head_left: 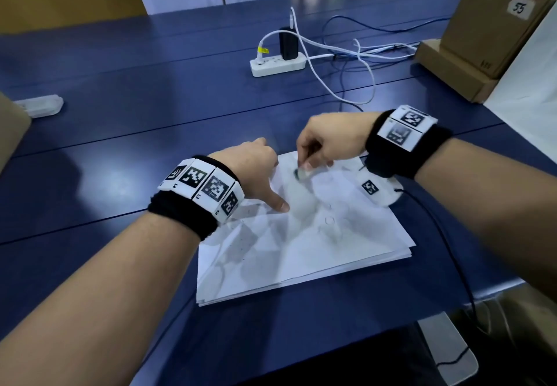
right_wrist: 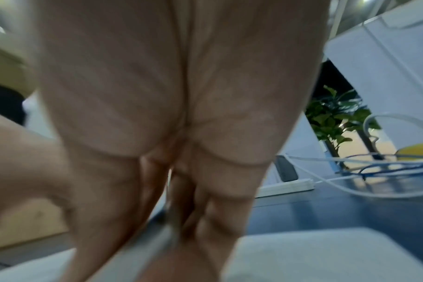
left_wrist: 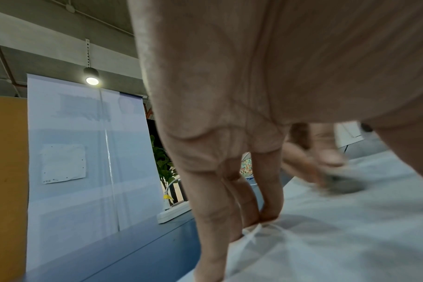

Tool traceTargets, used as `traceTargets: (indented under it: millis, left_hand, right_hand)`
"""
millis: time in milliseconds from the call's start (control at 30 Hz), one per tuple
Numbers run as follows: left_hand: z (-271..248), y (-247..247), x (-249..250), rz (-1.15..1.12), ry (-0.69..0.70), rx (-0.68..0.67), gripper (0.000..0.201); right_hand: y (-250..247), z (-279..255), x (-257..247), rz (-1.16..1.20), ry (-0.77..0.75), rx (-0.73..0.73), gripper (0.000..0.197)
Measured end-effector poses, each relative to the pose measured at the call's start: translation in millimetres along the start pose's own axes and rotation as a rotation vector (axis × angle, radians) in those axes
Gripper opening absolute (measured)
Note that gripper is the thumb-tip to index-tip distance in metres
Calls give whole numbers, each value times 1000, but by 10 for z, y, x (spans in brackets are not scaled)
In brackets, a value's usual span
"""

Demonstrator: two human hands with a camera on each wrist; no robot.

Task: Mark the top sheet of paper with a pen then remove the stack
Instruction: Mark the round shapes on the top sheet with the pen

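Note:
A stack of white paper (head_left: pixel 301 250) lies on the blue table (head_left: pixel 120 144), its top sheet creased and faintly marked. My left hand (head_left: pixel 268 174) rests on its far left part: the thumb presses the top sheet and the straight fingertips (left_wrist: pixel 268 215) touch the stack's far edge. My right hand (head_left: pixel 310 159) hovers over the far edge and pinches a small grey-and-white pen (head_left: pixel 301 172), which is blurred. The pen's end (left_wrist: pixel 343 184) is at or just above the paper (left_wrist: pixel 350 238). In the right wrist view the curled fingers (right_wrist: pixel 205 219) hide the pen.
A white power strip (head_left: pixel 277 66) with a black adapter and loose white and blue cables (head_left: pixel 361 54) lies beyond the paper. Cardboard boxes (head_left: pixel 488 23) stand at the back right. A white plastic piece (head_left: pixel 39 106) sits at the far left. A black cable (head_left: pixel 446 250) runs along the right.

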State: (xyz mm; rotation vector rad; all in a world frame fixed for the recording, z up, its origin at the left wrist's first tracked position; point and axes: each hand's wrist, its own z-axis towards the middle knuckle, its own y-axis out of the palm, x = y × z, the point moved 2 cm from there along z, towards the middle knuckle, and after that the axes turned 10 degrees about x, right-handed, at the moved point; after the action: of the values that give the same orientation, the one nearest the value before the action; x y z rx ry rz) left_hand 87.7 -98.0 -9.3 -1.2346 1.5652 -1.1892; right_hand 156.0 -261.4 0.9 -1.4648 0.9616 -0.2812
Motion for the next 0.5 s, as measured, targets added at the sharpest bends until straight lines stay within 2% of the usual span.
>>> traceTargets:
  millis: [67,100,233,300,333,433,500]
  left_hand:
    - [3,-4,3,-5,-2,2,85]
    - [8,-3,8,-4,-1,0,86]
    - [-2,-5,-1,4,2,-5,86]
    - [-14,-5,-2,7,5,-5,84]
    - [-16,-6,-2,10,7,-3,83]
    - [-9,-9,-5,13,8,0,83]
    - [-4,-8,-2,16,12,1,85]
  right_hand:
    - [59,-93,-60,22,-38,-132,7]
    - [63,-93,-63,11,-42,-126,8]
    - [-43,91,14,-112,14,166,11]
    - [-66,96,38,-96,37,201,11]
    - [-62,65,38,-76,30,162,10]
    - [-1,-98,-47,-44,-11,-75,8]
    - [13,-112,-63,-51,-19,-114,6]
